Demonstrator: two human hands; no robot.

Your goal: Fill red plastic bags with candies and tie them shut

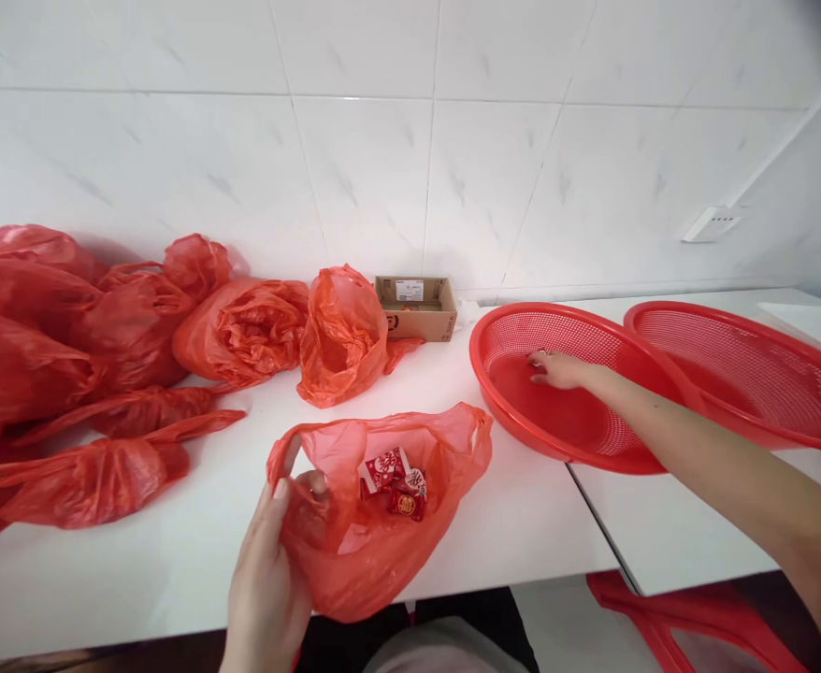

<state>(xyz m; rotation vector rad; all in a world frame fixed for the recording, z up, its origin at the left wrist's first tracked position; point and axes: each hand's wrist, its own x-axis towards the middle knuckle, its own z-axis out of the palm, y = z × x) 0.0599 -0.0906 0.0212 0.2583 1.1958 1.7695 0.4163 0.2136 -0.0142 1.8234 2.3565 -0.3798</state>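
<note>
**One hand on the bag, one in the basket**

Our left hand has its grip closed on the handle side of the open bag, in front of us at the tabletop's edge, wrapped pieces inside. Our right hand reaches into the left basket, fingers partly curled; we cannot tell if its grip has anything. The right basket sits beside it. A cardboard box stands near the wall.

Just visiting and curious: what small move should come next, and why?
Probably lift the right hand from its basket toward the bag: something small seems pinched at its fingertips, and the left hand holds the bag's rim, its mouth open over wrapped pieces.
</note>
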